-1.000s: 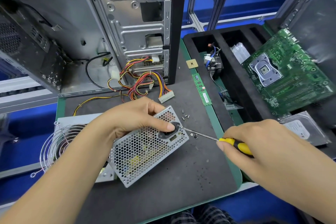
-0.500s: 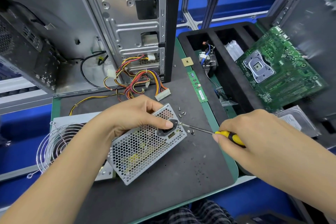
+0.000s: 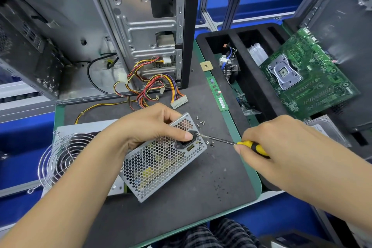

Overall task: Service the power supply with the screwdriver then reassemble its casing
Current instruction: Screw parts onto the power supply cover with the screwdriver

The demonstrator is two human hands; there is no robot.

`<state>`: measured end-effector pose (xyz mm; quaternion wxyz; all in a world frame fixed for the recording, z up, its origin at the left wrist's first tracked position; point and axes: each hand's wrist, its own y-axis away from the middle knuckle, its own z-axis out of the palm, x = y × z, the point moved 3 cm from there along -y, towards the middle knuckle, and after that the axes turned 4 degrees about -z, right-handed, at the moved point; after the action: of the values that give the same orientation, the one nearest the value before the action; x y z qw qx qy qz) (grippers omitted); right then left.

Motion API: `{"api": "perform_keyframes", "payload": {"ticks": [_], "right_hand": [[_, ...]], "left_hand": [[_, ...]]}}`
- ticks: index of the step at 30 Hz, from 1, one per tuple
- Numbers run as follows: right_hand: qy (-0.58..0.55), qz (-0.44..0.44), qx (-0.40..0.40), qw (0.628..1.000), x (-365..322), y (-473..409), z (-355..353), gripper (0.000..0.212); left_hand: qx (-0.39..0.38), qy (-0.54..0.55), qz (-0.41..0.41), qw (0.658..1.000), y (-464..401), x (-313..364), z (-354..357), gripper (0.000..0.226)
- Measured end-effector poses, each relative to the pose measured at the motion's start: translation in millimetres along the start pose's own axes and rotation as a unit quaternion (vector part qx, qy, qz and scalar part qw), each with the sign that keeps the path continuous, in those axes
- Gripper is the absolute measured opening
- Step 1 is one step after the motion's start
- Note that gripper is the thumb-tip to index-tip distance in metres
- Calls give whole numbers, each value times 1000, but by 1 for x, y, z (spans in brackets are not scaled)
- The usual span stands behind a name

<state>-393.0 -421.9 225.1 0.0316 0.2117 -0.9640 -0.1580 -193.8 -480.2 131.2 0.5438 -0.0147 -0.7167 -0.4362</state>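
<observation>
While driving socket screw: left hand (image 3: pixel 153 127) clamped on power supply (image 3: pixel 161 159), right hand (image 3: pixel 281 147) wrapped round screwdriver (image 3: pixel 249 146).
Sits on surface (image 3: pixel 201 197) below computer case (image 3: pixel 141 26); keep tip square, press lightly, turn slowly, avoid loose screws (image 3: pixel 201 123) beside it.

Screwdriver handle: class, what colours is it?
Yellow and black, seen in the head view: the screwdriver handle shows in the right hand.
</observation>
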Motion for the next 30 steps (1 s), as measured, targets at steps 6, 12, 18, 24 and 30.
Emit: {"api": "perform_keyframes", "payload": {"ticks": [6, 12, 18, 24, 30], "right_hand": [[6, 4, -8, 1000, -3, -2, -3, 41], [18, 5, -13, 1000, -7, -4, -8, 40], [11, 6, -17, 1000, -7, -4, -9, 40], [17, 14, -27, 999, -7, -5, -7, 41], [23, 17, -30, 999, -9, -6, -9, 41]], "left_hand": [[-5, 6, 5, 1000, 0, 0, 2, 21], [-3, -5, 11, 1000, -1, 0, 1, 20], [3, -12, 12, 1000, -1, 0, 0, 19], [5, 0, 12, 1000, -1, 0, 1, 23], [3, 7, 9, 1000, -1, -1, 0, 21]]}}
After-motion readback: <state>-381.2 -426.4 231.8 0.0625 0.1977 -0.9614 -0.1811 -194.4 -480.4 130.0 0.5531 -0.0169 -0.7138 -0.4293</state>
